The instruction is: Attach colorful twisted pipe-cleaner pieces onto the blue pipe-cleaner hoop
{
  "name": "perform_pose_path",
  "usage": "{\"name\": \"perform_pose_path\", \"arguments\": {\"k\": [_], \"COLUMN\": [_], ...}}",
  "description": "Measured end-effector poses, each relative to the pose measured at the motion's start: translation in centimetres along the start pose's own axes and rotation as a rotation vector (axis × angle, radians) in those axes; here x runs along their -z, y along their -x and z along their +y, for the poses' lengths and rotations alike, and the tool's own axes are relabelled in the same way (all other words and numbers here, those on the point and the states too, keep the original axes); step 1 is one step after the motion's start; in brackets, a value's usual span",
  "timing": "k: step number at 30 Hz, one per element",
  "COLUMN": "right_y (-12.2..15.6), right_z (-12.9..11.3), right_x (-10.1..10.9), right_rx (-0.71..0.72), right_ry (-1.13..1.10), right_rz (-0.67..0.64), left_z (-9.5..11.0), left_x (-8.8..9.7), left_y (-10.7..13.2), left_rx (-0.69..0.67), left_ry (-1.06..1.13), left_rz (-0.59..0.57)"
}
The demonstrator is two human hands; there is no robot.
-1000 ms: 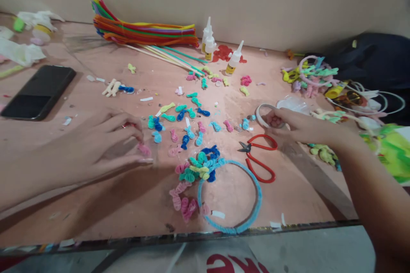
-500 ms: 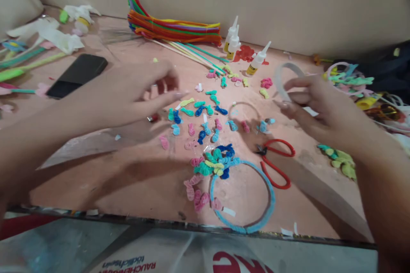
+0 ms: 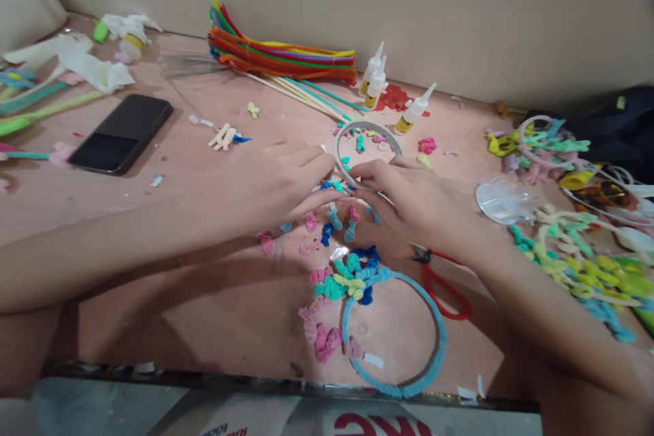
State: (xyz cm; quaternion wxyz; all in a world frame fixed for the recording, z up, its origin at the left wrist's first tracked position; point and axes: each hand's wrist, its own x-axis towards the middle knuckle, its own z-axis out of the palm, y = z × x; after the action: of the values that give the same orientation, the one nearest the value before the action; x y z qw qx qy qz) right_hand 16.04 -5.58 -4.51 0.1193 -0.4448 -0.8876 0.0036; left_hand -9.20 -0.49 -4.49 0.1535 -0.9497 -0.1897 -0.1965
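A thin, pale roll of tape (image 3: pixel 341 137) stands tilted above the middle of the table, gripped by my right hand (image 3: pixel 416 201) at its lower right side. My left hand (image 3: pixel 278 180) reaches in from the left, its fingers closed against the lower left edge of the roll; what exactly lies between the fingertips is hidden. Small fish-shaped twists of fuzzy pipe cleaner (image 3: pixel 327 234) in blue, green and pink lie beneath and in front of both hands. Nearer the table edge rests a light blue fuzzy headband (image 3: pixel 442 337), with a colourful cluster of twists (image 3: pixel 352 277) by its upper left side.
Red-handled cutters (image 3: pixel 449 296) lie under my right forearm. Behind are a bundle of pipe cleaners (image 3: pixel 286 61) and several glue bottles (image 3: pixel 413 110). A black phone (image 3: pixel 122 133) lies left; a clear plastic cup (image 3: pixel 503 201) and pipe-cleaner pieces (image 3: pixel 593 272) sit right.
My right hand has brought the roll of tape leftward to the middle. My left hand has moved right and closed in at the roll's edge.
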Motion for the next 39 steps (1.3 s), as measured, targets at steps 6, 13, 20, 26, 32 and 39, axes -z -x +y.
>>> {"name": "perform_pose_path", "arguments": {"k": [6,13,20,26,32,39], "right_y": [0.3,0.5,0.5,0.6,0.7,0.8], "right_z": [-0.2,0.0,-0.1,0.4,0.4,-0.9], "right_x": [0.1,-0.6,0.0,0.6,0.8,0.1], "right_rx": [-0.08,0.014,-0.039,0.021,0.105,0.097], "right_ry": [-0.2,-0.291,-0.211,-0.245,-0.448,-0.452], "right_rz": [-0.018,-0.014,-0.053,-0.037,-0.041,-0.094], "left_z": [-0.2,-0.4,-0.6,-1.0,-1.1,0.7], "left_x": [0.9,-0.2,-0.6,0.0,0.3,0.4], "left_y": [-0.4,-0.3,-0.2,0.0,0.0,-0.6], "left_rx": [-0.063,0.096,-0.071,-0.078,-0.112,-0.23], "left_ry": [0.125,0.147,0.117,0.111,-0.018,-0.081], "left_rz": [0.031,0.024,-0.081,-0.028,0.018,0.095]}}
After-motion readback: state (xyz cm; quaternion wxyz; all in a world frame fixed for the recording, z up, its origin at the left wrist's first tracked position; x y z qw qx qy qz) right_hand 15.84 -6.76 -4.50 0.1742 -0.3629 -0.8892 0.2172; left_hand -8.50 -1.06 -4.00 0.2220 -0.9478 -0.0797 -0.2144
